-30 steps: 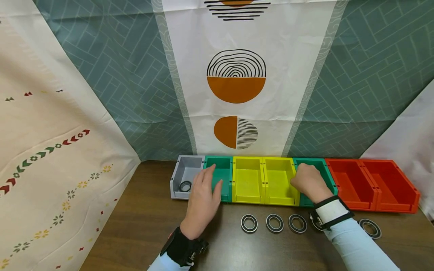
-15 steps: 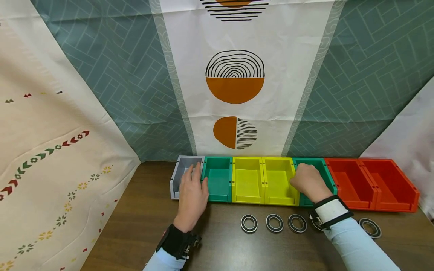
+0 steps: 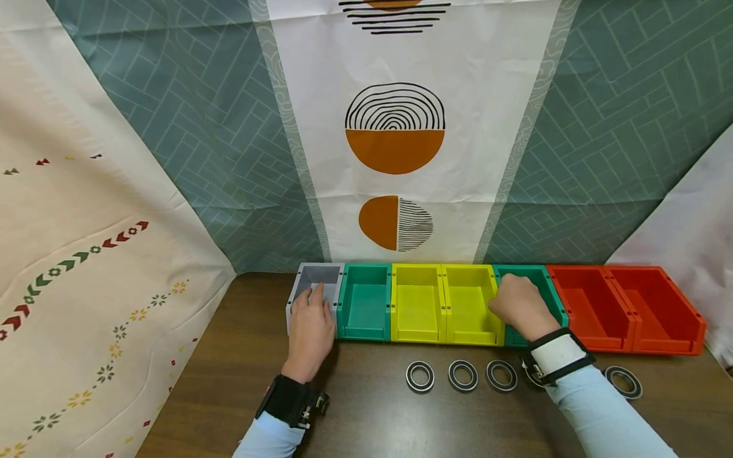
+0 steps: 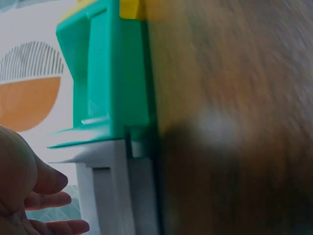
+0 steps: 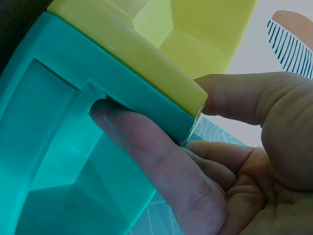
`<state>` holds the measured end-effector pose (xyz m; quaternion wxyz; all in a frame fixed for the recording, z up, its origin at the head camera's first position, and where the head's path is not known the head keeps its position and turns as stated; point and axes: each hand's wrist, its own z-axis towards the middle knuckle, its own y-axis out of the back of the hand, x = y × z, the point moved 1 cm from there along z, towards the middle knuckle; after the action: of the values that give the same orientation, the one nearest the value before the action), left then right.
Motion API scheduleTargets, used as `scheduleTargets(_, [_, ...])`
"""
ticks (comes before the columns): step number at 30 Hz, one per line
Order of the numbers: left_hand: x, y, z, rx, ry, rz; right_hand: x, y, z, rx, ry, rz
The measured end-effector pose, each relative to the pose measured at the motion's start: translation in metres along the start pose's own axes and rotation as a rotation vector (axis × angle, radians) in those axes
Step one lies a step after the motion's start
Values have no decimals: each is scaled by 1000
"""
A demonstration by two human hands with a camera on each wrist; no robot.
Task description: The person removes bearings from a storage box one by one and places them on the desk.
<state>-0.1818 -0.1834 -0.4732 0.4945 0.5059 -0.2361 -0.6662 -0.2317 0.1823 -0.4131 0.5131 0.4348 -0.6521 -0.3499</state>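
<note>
My left hand (image 3: pixel 310 336) reaches over the grey bin (image 3: pixel 323 272) at the row's left end, its fingers extended loosely and covering the bin's front part. In the left wrist view the thumb and fingertips hang beside the grey bin (image 4: pixel 110 193), with nothing between them. My right hand (image 3: pixel 522 308) grips the adjoining side walls of a yellow bin (image 3: pixel 469 305) and a green bin (image 3: pixel 546 292). Seen from the right wrist, the thumb lies against the yellow bin (image 5: pixel 161 68) and the index finger hooks inside the green bin (image 5: pixel 63 142).
Another green bin (image 3: pixel 366 308) and yellow bin (image 3: pixel 417 308) fill the row's middle; two red bins (image 3: pixel 586 312) end it at right. Several ball bearings (image 3: pixel 452 376) lie on the brown table (image 3: pixel 389 426) in front, one partly under the right wrist. Hanging cloth (image 3: pixel 275 210) stands behind.
My left hand has moved left from the green bin to the grey bin and now hides the bearing seen inside it earlier. The right hand keeps its hold.
</note>
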Motion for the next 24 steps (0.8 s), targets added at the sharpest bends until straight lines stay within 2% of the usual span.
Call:
scheduleTargets(11, [10, -6, 1, 148, 86, 21, -1, -1, 0, -3, -4, -4])
scheduleTargets(20, [11, -3, 10, 143, 62, 31, -2, -2, 2, -1, -12, -4])
scheduleTargets(24, [9, 0, 14, 178, 56, 43, -2, -3, 3, 0, -16, -1])
